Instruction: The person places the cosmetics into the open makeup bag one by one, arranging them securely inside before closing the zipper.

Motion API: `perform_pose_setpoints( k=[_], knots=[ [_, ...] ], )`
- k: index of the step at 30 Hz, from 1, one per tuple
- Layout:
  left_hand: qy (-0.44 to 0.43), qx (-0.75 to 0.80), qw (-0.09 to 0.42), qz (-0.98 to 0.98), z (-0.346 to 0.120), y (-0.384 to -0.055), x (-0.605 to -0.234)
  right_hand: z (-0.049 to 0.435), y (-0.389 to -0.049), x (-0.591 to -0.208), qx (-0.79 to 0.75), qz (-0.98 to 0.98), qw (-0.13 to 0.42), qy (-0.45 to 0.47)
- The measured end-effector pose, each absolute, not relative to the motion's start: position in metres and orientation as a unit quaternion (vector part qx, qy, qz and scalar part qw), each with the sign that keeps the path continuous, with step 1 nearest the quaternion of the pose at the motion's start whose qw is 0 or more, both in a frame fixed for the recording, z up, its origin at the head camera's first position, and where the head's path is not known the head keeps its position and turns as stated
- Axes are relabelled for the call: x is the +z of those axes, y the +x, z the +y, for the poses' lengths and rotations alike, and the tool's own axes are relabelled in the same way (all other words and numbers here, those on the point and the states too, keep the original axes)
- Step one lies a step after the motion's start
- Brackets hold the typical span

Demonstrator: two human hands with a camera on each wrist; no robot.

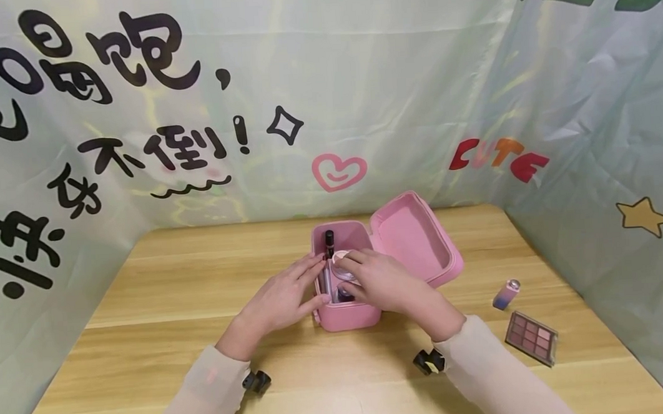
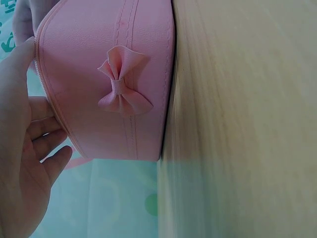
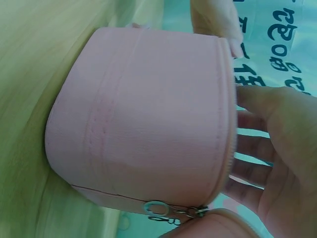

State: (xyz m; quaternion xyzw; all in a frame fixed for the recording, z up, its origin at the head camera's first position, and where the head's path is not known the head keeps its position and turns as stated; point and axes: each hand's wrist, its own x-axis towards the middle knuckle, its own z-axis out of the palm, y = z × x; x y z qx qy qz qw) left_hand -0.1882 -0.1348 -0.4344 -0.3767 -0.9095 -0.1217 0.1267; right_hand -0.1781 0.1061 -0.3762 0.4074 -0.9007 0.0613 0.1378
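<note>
A pink zippered cosmetic case (image 1: 348,317) stands on the table with its lid (image 1: 414,243) swung back to the right. Along its left rim lies my left hand (image 1: 277,300), fingers spread and reaching over the edge. My right hand (image 1: 388,279) extends its fingers into the case, over a round, pale container (image 1: 343,266) that they partly cover. Inside, a black-capped tube (image 1: 329,241) and slim silvery tubes (image 1: 326,282) line the left side. Close to the right thumb is a small dark item (image 1: 344,295), partly hidden. The left wrist view shows a pink bow (image 2: 119,87) on the case's side.
Right of the case, a pink-to-blue lipstick tube (image 1: 506,295) and an eyeshadow palette (image 1: 532,338) lie on the wooden table (image 1: 199,264). Metal zipper pulls (image 3: 173,213) hang by the lid hinge. A printed curtain (image 1: 393,91) surrounds the table's back and sides.
</note>
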Motion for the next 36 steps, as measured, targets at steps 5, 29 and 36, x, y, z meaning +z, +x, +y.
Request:
perform_pose_setpoints(
  k=[5,29,36],
  knots=[
    [-0.373,-0.119,0.122,-0.912,-0.135,-0.189,-0.432,0.112,-0.171,-0.370,0.079,-0.898,0.137,0.411],
    [-0.378,-0.118,0.124,-0.910,-0.135,-0.189,-0.434,0.150,-0.143,-0.359,0.133,-0.893,0.142,0.406],
    [-0.377,-0.120,0.122,-0.910,-0.136,-0.189,-0.435,0.164,-0.134,-0.359,0.149,-0.885,0.155,0.413]
  ],
)
